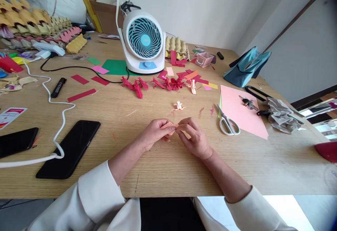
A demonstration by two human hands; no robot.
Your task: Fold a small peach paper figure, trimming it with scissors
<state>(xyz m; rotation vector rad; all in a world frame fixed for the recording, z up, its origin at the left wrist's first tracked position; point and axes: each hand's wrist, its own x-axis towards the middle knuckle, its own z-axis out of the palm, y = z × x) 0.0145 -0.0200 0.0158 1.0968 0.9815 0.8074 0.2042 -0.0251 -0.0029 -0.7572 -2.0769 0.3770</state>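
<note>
Between my two hands is a small piece of peach paper, partly hidden by the fingers. My left hand is closed on its left part, thumb on top. The fingertips of my right hand pinch its right end. Just beyond them a pale peach twisted paper piece lies on the wooden table. A row of crumpled red paper pieces lies farther back, with another pale piece at its right end. White-handled scissors rest to the right of my hands.
A white fan stands at the back on green paper. Pink sheets with keys lie right, near a blue bag. Left are a black phone, a white cable and egg trays.
</note>
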